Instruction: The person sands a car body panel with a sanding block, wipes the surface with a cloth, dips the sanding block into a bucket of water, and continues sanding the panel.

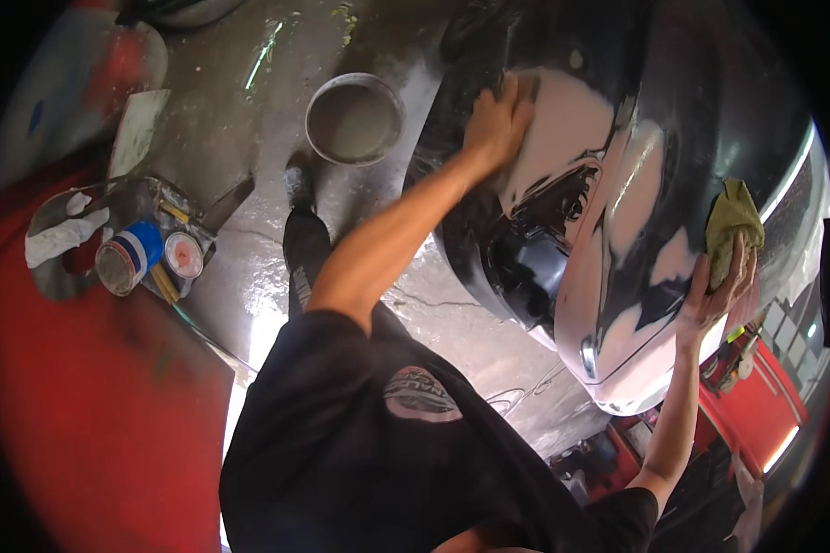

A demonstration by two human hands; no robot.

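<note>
My left hand (500, 124) presses on a dull pinkish patch (572, 115) of a glossy black car body panel (682, 88). Its fingers are bent together, and a dark edge shows beside them; what they hold is blurred and partly hidden. Over on the right, my right hand (717, 293) grips a damp-looking olive-green cloth (736, 217) against the panel's side. More pinkish patches, with wet streaks, lie between the hands. Below the left hand's patch is a dark recessed opening (535, 258) in the panel.
A round bucket (355, 120) of murky grey liquid stands on the wet concrete floor (424, 318). At left, a tray holds a blue-and-white can (129, 256), an open tin (184, 253) and a white rag (65, 238) beside a red panel (101, 405). A red cabinet (756, 396) is at lower right.
</note>
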